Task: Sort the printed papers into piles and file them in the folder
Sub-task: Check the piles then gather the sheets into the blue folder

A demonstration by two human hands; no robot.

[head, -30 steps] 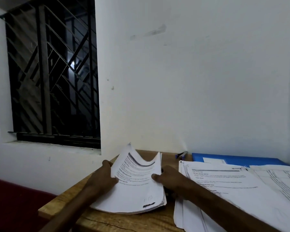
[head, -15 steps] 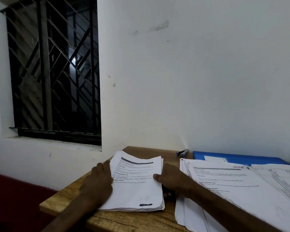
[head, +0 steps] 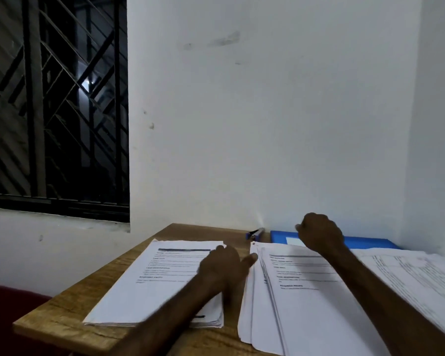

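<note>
From my feed, the desk (head: pixel 62 322) ends just left of my left hand (head: pixel 221 265), past the pile it rests on, and its near edge runs under my left forearm. Between my two hands a narrow strip of bare wood separates two piles. Beyond my right hand (head: pixel 319 235) the wall (head: pixel 267 124) closes off the desk's far side.

I count three paper groups: the left pile (head: pixel 159 278) under my left hand, the middle pile (head: pixel 301 291) under my right forearm, and the loose sheets (head: pixel 409 273) right of that arm. There is one blue folder (head: pixel 365 243), lying flat against the wall directly below my right hand.

My left hand lies flat on the left pile, thumb stretched toward the middle pile. My right hand is raised, its fingers curled into a fist with nothing visible in them.

A small blue-and-dark item (head: pixel 254 233) sits between my hands by the wall. The desk is wood, the wall white, and a barred window (head: pixel 57 111) is far left.
</note>
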